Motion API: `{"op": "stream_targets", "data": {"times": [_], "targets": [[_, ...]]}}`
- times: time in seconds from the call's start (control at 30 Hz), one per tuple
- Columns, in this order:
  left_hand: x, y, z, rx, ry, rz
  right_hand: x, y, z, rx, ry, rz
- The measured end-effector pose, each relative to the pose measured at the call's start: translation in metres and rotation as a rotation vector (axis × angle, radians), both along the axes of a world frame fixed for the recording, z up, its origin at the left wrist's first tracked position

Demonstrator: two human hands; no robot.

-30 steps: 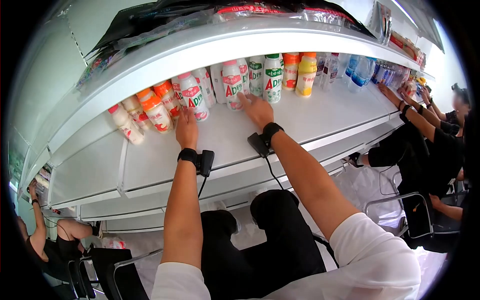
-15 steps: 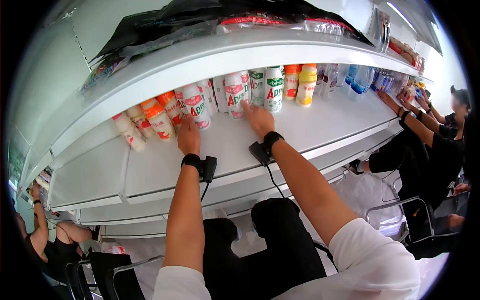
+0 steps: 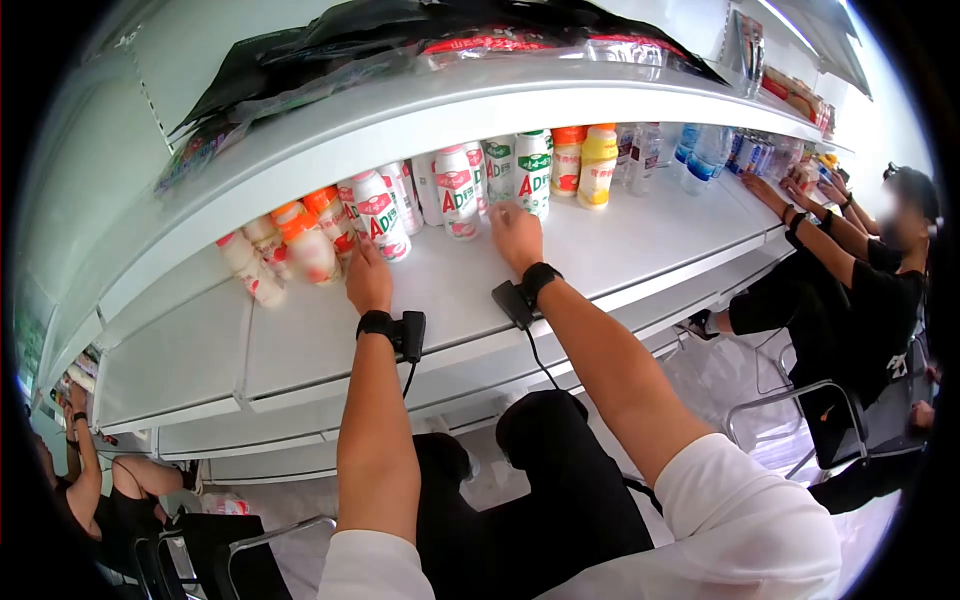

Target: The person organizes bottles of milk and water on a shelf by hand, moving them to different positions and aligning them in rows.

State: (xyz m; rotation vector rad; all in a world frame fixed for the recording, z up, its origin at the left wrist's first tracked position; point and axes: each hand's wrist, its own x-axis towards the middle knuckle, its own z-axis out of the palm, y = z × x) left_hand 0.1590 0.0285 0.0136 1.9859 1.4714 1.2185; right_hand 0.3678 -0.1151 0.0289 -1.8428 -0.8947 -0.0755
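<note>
My left hand (image 3: 369, 284) is at the lower left side of a white AD milk drink bottle (image 3: 382, 218) with a pink label, fingers stretched up against it and not wrapped round it. An orange-capped bottle (image 3: 309, 245) stands just left of that hand. My right hand (image 3: 517, 238) hovers over the shelf with loosely bent fingers and nothing visible in them. It is in front of a green-labelled AD bottle (image 3: 532, 178), partly overlapping its base. To its left, a little apart, stands another pink-labelled AD bottle (image 3: 458, 195).
The bottles stand on a white shelf (image 3: 440, 290) beneath an overhanging upper shelf (image 3: 450, 108). Farther right are a yellow-capped bottle (image 3: 598, 168) and clear water bottles (image 3: 708, 158). People sit at both sides, one in a black shirt (image 3: 885, 290) reaching onto the shelf.
My right hand has drawn slightly right, away from the middle pink-labelled bottle that its fingertips were at. My left hand has slid slightly lower beside its bottle. The view has shifted a little.
</note>
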Motion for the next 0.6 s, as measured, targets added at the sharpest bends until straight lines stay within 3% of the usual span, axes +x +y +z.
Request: {"op": "stream_targets", "data": {"times": [0.1, 0.23, 0.6], "targets": [[-0.003, -0.005, 0.005, 0.069, 0.007, 0.002, 0.014, -0.021, 0.004, 0.148, -0.255, -0.079], [-0.008, -0.007, 0.003, 0.008, 0.016, -0.074, 0.040, -0.054, 0.011, 0.108, -0.302, -0.186], [-0.006, 0.005, -0.010, 0.018, -0.002, -0.074, 0.056, -0.058, -0.001, -0.029, -0.447, -0.117]]}}
